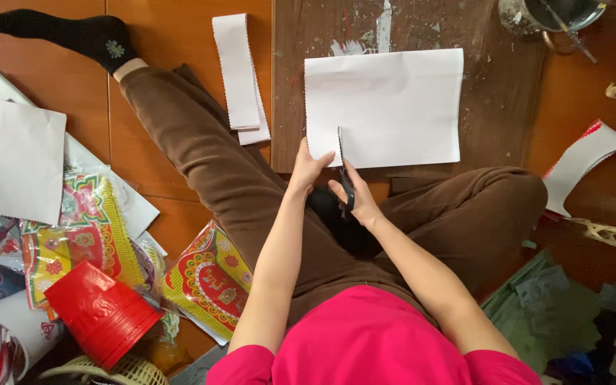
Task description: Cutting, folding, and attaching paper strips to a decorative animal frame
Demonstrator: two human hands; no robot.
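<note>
A white paper sheet point(386, 103) lies on a dark wooden board point(493, 85) on the floor in front of me. My right hand point(356, 198) is closed on black-handled scissors point(343, 167), whose blades enter the sheet's near edge, close to its left side. My left hand point(308, 170) pinches the sheet's near left corner, just left of the blades. Two cut white strips point(240, 75) with zigzag edges lie on the floor left of the board.
My legs in brown trousers spread either side, one black-socked foot point(73, 36) at far left. Patterned paper packs point(208, 278), red stacked cups point(101, 314) and white sheets point(12, 157) pile at left. A metal pot point(557, 14) stands at the top right, a red-edged paper point(582, 164) at right.
</note>
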